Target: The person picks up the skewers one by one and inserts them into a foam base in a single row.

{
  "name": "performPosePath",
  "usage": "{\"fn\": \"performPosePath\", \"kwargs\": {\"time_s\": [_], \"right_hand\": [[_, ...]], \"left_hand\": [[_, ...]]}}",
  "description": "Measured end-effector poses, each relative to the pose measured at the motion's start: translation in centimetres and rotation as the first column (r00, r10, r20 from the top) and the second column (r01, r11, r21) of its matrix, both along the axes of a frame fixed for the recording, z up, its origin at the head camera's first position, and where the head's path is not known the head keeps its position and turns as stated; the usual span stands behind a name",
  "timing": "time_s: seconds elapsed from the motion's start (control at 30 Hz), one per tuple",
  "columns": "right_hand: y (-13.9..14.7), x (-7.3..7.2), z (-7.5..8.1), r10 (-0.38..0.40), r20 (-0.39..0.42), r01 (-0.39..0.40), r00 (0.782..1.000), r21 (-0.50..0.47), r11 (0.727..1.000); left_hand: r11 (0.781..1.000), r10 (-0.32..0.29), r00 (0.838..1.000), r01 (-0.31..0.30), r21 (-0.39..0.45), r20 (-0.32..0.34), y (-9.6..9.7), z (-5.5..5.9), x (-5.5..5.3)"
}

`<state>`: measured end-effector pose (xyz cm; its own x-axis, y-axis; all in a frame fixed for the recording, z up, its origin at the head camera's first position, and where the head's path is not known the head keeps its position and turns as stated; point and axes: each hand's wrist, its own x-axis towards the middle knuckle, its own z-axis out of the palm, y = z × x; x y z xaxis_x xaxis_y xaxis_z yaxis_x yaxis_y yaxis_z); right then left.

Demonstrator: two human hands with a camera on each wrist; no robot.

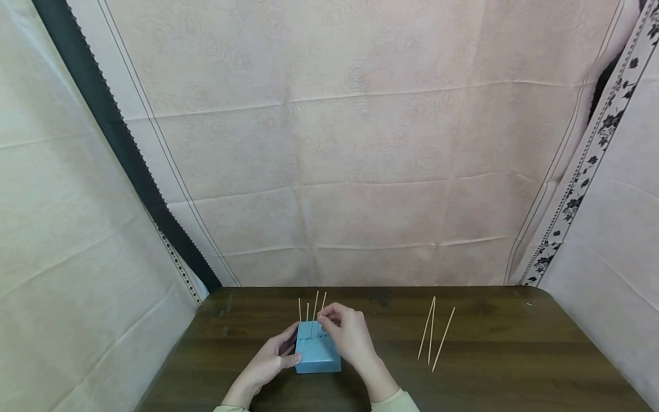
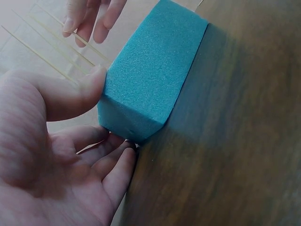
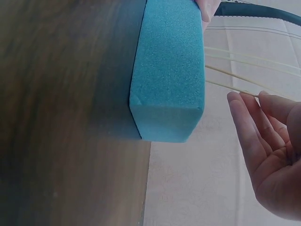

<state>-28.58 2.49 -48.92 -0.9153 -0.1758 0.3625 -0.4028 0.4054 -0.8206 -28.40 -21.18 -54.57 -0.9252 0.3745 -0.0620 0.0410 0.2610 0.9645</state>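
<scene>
Counted one blue foam block (image 1: 317,357), four upright thin sticks (image 1: 315,306) at it, three loose thin sticks (image 1: 431,331) lying apart (seven sticks in all), one wooden table (image 1: 489,355), two hands, i.e. one left hand (image 1: 271,356) and one right hand (image 1: 350,335), and two pale sleeve cuffs (image 1: 395,402).

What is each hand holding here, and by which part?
Left hand: the blue block, held at its left side. Right hand: a thin stick, pinched partway along its length, above the block.
</scene>
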Motion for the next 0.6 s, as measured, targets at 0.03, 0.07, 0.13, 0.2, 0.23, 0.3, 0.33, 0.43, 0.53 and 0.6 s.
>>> {"fn": "performPosePath", "kwargs": {"time_s": [0.03, 0.07, 0.13, 0.2, 0.23, 0.3, 0.33, 0.43, 0.53, 0.6], "right_hand": [[0.0, -0.01, -0.01, -0.003, 0.0, 0.003, 1.0, 0.002, 1.0], [-0.01, -0.01, -0.01, -0.005, 0.001, 0.005, 1.0, 0.002, 1.0], [0.0, -0.01, -0.02, -0.007, 0.001, 0.007, 1.0, 0.003, 1.0], [0.0, -0.01, -0.03, -0.007, 0.0, 0.007, 1.0, 0.003, 1.0], [0.0, -0.01, -0.04, -0.007, 0.0, 0.007, 1.0, 0.003, 1.0], [-0.01, 0.0, -0.04, -0.006, -0.001, 0.006, 1.0, 0.001, 1.0], [-0.01, 0.01, -0.04, -0.006, -0.003, 0.006, 1.0, 0.0, 1.0], [-0.02, -0.01, -0.08, -0.007, -0.007, 0.008, 1.0, 0.002, 1.0], [-0.01, -0.05, -0.14, -0.011, -0.008, 0.011, 1.0, 0.003, 1.0], [0.01, -0.09, -0.15, -0.011, -0.007, 0.011, 1.0, 0.002, 1.0]], "left_hand": [[1.0, 0.002, 1.0, -0.002, 0.0, 0.002, 0.03, 0.0, 0.02], [1.0, 0.004, 1.0, -0.004, 0.0, 0.004, 0.05, 0.0, 0.04], [1.0, 0.004, 1.0, -0.004, 0.003, 0.006, 0.05, -0.08, 0.03], [1.0, 0.004, 1.0, -0.004, 0.005, 0.006, 0.0, -0.12, 0.05], [1.0, 0.004, 1.0, -0.004, 0.006, 0.008, 0.01, -0.16, 0.05], [1.0, 0.003, 1.0, -0.003, 0.006, 0.006, -0.02, -0.21, 0.04], [1.0, 0.003, 1.0, -0.003, 0.005, 0.005, -0.01, -0.19, 0.06], [1.0, 0.005, 1.0, -0.005, 0.001, -0.001, 0.05, -0.05, 0.16], [1.0, 0.005, 1.0, -0.005, -0.003, -0.003, 0.15, 0.12, 0.23], [1.0, 0.003, 1.0, -0.003, -0.002, -0.002, 0.21, 0.16, 0.2]]}}
